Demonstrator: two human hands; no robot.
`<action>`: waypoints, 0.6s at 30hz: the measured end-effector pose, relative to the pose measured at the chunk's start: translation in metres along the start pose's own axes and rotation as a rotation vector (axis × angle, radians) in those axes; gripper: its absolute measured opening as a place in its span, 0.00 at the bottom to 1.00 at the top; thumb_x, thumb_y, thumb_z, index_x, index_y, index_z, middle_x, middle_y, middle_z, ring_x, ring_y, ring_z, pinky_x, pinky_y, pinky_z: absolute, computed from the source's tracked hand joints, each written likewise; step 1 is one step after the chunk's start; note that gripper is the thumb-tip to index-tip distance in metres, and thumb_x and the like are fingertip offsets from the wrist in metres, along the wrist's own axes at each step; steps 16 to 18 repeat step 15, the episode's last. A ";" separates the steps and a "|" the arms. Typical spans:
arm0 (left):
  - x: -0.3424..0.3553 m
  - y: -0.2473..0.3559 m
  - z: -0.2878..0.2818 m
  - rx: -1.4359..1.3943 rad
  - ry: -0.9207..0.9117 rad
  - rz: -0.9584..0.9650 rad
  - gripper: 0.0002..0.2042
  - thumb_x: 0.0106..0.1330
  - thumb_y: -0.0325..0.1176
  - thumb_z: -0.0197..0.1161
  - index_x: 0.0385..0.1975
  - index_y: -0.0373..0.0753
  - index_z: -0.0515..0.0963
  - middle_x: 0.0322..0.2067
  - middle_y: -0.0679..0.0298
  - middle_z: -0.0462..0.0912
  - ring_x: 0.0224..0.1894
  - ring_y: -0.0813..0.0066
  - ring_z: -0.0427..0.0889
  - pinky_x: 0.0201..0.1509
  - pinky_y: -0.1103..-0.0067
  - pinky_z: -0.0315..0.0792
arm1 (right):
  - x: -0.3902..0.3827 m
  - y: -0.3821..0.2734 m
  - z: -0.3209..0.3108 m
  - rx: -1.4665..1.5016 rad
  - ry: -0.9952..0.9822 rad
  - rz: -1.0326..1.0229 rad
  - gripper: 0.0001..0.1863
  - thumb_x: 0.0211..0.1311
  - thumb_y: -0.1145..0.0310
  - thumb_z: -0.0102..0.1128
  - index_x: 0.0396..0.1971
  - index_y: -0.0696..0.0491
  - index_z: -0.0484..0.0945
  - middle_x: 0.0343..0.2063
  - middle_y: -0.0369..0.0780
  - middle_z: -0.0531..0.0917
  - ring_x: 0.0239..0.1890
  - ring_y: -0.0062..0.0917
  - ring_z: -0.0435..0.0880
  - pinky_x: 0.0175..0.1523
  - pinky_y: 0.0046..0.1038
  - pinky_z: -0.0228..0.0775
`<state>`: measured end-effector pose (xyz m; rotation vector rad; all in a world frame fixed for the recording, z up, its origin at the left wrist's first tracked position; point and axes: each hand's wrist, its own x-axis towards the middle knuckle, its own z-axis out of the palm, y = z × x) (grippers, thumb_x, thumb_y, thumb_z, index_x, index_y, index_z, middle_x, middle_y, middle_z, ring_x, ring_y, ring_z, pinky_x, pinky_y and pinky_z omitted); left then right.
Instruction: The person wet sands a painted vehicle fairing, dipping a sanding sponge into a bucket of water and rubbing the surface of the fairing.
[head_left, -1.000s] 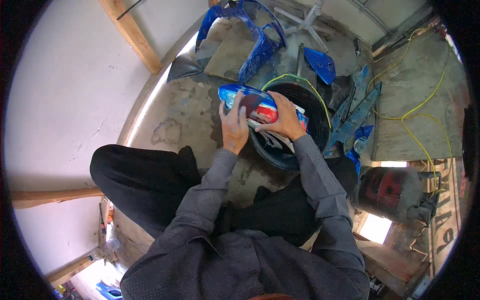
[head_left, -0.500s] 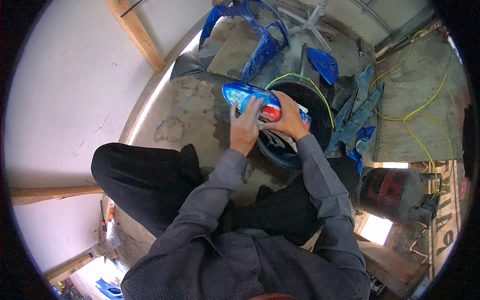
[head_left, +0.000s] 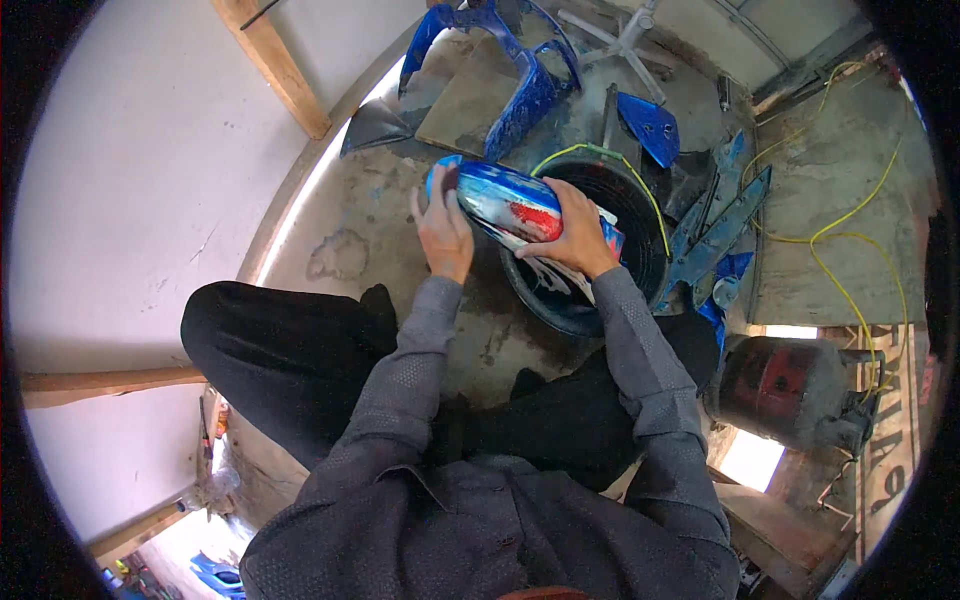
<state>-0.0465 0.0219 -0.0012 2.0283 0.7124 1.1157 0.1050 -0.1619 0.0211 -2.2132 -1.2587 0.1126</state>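
A curved plastic panel (head_left: 512,192), glossy blue with worn white and red patches, is held tilted over a black bucket (head_left: 655,285). My right hand (head_left: 575,230) grips its right part, thumb on the near side and fingers over the top. At the panel's left end my left hand (head_left: 445,225) presses a light blue pad (head_left: 449,161) against the surface, its fingers bent and slightly blurred. The pad is mostly hidden by those fingers. A yellow-green handle (head_left: 645,185) arcs over the bucket's rim.
A large blue body panel (head_left: 520,100) stands on a board (head_left: 455,115) ahead. More blue pieces (head_left: 650,130) and dark blue strips (head_left: 725,220) lie right of the bucket. A dirty round canister (head_left: 785,390) and a yellow cord (head_left: 840,270) are at the right. A white wall (head_left: 150,200) rises at left.
My left hand has slid left along the panel with the light blue pad, from its middle to its left end, uncovering the red patch. My right hand keeps its grip.
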 end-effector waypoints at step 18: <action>-0.054 0.010 0.026 -0.038 -0.133 -0.038 0.31 0.79 0.35 0.57 0.80 0.44 0.60 0.72 0.55 0.76 0.81 0.50 0.60 0.85 0.50 0.44 | 0.003 0.006 0.005 -0.009 -0.015 0.033 0.74 0.24 0.30 0.86 0.76 0.52 0.65 0.73 0.48 0.71 0.76 0.47 0.67 0.77 0.54 0.54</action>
